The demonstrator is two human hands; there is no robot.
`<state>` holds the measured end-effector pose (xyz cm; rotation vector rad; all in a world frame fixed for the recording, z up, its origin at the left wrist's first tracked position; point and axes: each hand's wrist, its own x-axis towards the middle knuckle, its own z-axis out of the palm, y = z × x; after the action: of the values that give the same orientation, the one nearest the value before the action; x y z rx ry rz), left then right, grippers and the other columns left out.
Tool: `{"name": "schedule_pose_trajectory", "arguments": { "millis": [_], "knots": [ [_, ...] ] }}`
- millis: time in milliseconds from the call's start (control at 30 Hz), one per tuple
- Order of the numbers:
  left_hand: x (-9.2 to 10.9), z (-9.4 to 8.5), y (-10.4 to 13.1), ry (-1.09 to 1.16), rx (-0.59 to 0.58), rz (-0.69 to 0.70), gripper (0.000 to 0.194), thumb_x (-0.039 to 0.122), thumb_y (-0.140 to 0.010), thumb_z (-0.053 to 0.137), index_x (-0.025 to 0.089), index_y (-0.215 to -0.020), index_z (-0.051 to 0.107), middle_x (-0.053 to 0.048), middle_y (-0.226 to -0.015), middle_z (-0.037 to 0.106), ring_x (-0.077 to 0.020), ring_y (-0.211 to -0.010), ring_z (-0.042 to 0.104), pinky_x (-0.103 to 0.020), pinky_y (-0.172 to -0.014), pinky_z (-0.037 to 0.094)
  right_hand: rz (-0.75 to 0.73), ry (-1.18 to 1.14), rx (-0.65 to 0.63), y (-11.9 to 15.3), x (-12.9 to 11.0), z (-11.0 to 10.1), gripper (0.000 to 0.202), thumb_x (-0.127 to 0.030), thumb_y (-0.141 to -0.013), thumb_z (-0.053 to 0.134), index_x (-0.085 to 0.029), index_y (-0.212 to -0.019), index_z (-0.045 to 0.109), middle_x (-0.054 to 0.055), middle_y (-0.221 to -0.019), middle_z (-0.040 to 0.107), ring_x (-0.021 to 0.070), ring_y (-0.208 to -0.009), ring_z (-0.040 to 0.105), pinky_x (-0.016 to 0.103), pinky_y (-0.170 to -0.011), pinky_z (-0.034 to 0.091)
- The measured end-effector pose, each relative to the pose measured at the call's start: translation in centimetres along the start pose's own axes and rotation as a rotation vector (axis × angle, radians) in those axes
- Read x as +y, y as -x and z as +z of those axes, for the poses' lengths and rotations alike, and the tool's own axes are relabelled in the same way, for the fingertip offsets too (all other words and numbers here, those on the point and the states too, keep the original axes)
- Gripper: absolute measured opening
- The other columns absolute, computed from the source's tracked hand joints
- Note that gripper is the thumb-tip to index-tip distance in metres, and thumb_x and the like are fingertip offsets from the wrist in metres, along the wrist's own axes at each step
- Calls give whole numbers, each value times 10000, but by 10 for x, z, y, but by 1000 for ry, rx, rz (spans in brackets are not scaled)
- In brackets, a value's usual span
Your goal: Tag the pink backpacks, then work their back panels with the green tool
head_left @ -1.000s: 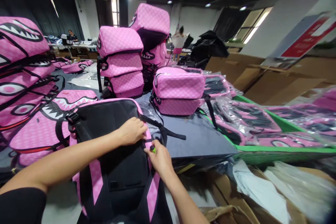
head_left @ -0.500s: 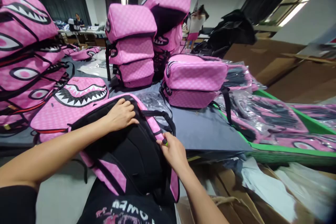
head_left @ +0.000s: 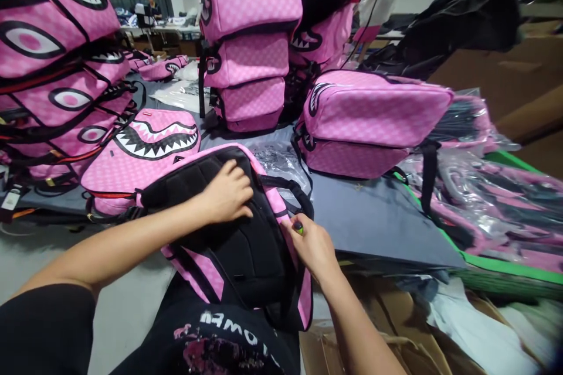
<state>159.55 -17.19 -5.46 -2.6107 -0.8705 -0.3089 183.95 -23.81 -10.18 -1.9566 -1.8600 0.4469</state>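
Observation:
A pink checkered backpack with a black padded back panel [head_left: 220, 246] lies tilted at the table's front edge, against my body. My left hand [head_left: 229, 193] rests on the black panel, fingers spread. At the backpack's right side, my right hand [head_left: 311, 243] is closed round a small black and green tool [head_left: 298, 227], its fingertips touching the pink edge. A black strap loops just above that hand. Behind and to the left lies another pink piece with a shark mouth print [head_left: 153, 136], partly covered by the backpack.
Stacked pink bags stand at the left [head_left: 30, 41] and centre [head_left: 255, 58]. Two more bags [head_left: 373, 111] lie to the right. Plastic-wrapped bags [head_left: 479, 199] fill a green-edged container. Cardboard [head_left: 378, 310] lies below right. Two people are in the background.
The view has moved closer and turned, so most things appear shifted to the right. My left hand has slid down the black panel, its fingers spread. My right hand remains at the backpack's edge.

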Motion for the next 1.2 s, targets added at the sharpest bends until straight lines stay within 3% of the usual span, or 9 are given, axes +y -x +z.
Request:
{"name": "schedule_pose_trajectory", "arguments": {
  "millis": [133,300,433,500,567,733,967,1100,1200],
  "knots": [
    [29,20,-9,107,-34,34,322,479,-824,653,161,-829,602,-60,-875,595,-222,-904,520,-412,-961,362,-52,-415,95,12,-15,-32,558,-682,-870,454,-205,-1115,609,45,-804,692,188,-684,638,284,-630,444],
    [34,29,-27,200,-25,83,260,416,-856,619,158,-829,603,-63,-867,605,-219,-917,532,-420,-980,360,-151,-955,-367,14,-15,-30,997,-927,-708,230,-131,-1169,615,-37,-456,506,120,-374,443,237,-409,341],
    [39,27,-28,203,10,52,206,371,-883,594,174,-820,605,-45,-878,610,-214,-975,537,-465,-1119,294,-13,-1310,35,0,-4,-4,772,-784,-759,532,-190,-1253,526,83,-856,732,162,-594,649,266,-513,490],
    [41,29,-23,174,35,-37,187,363,-874,615,178,-845,612,-50,-941,620,-237,-1061,528,-521,-1167,240,24,-1295,172,-5,-2,9,591,-550,-764,717,-205,-1211,541,96,-994,734,181,-753,696,303,-652,553],
    [43,32,-17,166,50,-127,188,364,-854,648,179,-876,622,-62,-1016,623,-254,-1116,516,-565,-1170,242,49,-1220,200,-8,-2,21,458,-431,-757,757,-189,-1108,589,48,-843,735,157,-662,676,290,-626,550],
    [46,44,-11,190,91,-166,187,357,-874,624,170,-858,633,-66,-1044,631,-241,-1127,530,-571,-1184,244,60,-1082,236,-10,-5,38,369,-529,-865,597,-165,-923,598,-50,-480,566,96,-382,482,208,-389,371],
    [53,51,-2,207,179,-162,185,292,-940,506,176,-870,632,-61,-1148,649,-232,-1277,486,-535,-1227,175,-1,-913,356,-14,-13,50,302,-462,-834,665,-178,-900,588,-39,-593,585,109,-429,526,247,-428,420],
    [58,47,1,173,147,-206,156,256,-934,506,166,-887,623,-83,-1366,558,-289,-1421,343,-556,-1219,188,-67,-807,339,-16,-14,50,247,-404,-843,671,-171,-900,613,-25,-618,608,125,-468,571,265,-476,466],
    [63,51,1,163,172,-251,174,224,-946,476,172,-879,628,-69,-1372,568,-269,-1423,356,-542,-1226,185,-109,-724,309,-16,-15,49,232,-383,-841,679,-172,-922,629,-15,-649,629,140,-520,608,280,-523,501]
  ]
}}
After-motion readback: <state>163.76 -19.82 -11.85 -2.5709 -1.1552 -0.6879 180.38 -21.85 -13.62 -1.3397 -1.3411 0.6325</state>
